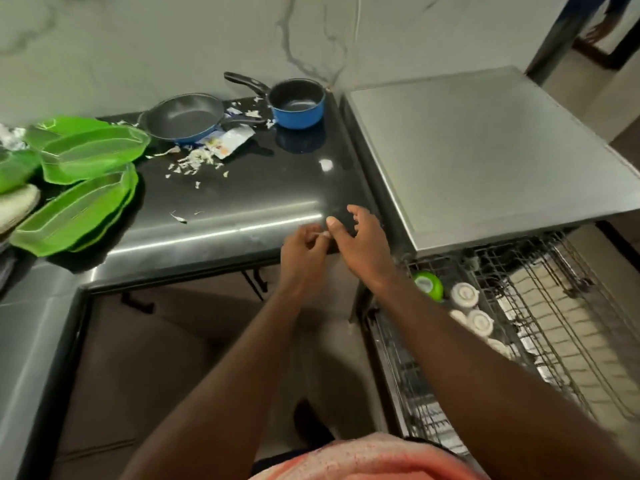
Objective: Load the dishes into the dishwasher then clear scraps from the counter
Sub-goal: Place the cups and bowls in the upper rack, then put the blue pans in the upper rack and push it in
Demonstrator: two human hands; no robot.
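Observation:
My left hand (303,252) and my right hand (362,244) meet at the front edge of the dark counter (263,188). The left fingers pinch a small pale scrap (323,234). The right hand hangs beside it with loosely spread fingers, its thumb close to the scrap. White scraps (194,161) and a torn wrapper (228,142) lie near a blue frying pan (181,117) and a blue saucepan (298,103) at the counter's back. The dishwasher's rack (540,323) is pulled out at the right, holding a green cup (429,285) and white cups (465,295).
Green leaf-shaped trays (86,157) are stacked on the counter's left side. A steel worktop (485,150) sits above the dishwasher. Dark cabinet doors (173,341) stand under the counter. Someone's hand (599,31) shows at the far top right.

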